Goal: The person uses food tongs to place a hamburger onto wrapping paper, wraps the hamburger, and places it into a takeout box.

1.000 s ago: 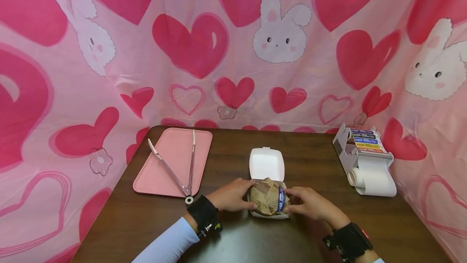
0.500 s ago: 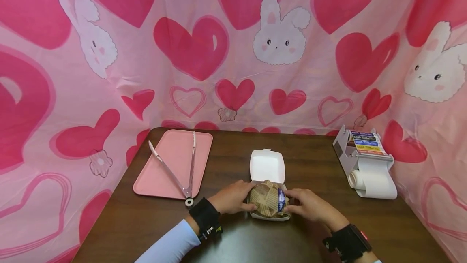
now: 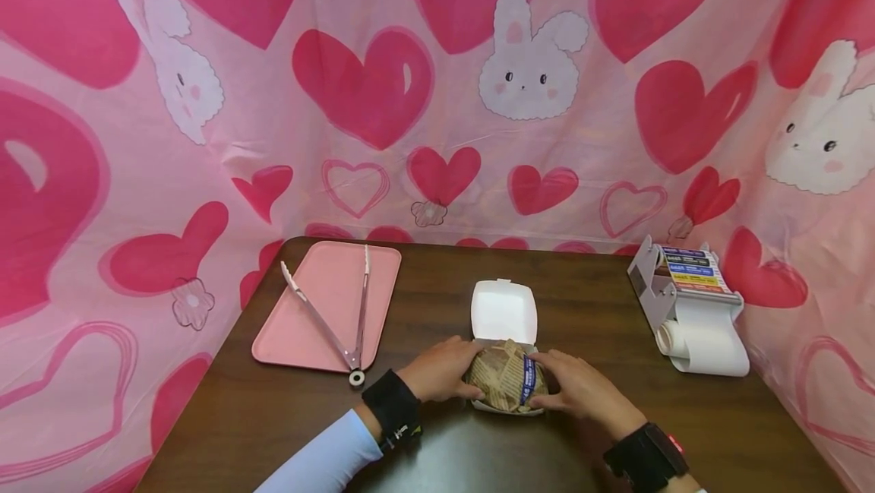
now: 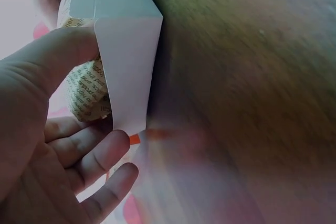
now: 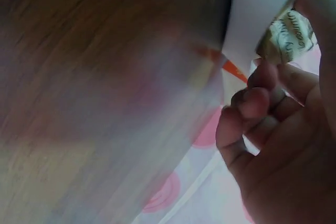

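Note:
A round paper-wrapped burger [image 3: 502, 375] sits in a white clamshell box [image 3: 504, 311], whose lid stands open toward the back. Printed brown paper covers the burger, and a blue label [image 3: 529, 379] runs down its right side. My left hand [image 3: 440, 371] holds the burger's left side, its thumb [image 4: 79, 45] tucked just inside the box wall. From the right, my right hand [image 3: 581, 387] grips it with thumb and fingers around the edge. In the right wrist view, several fingers [image 5: 231, 127] of that hand are bent beside the box.
Metal tongs [image 3: 360, 326] lie spread over a pink tray [image 3: 321, 250] on the left of the dark wooden table [image 3: 410, 265]. A label dispenser [image 3: 690, 273] with a white paper roll stands at the back right. Pink heart-patterned cloth [image 3: 540, 143] hangs around the table.
Both hands stay at the burger's sides. The right thumb and fingers have shifted slightly further over its right edge, and the view has moved a little.

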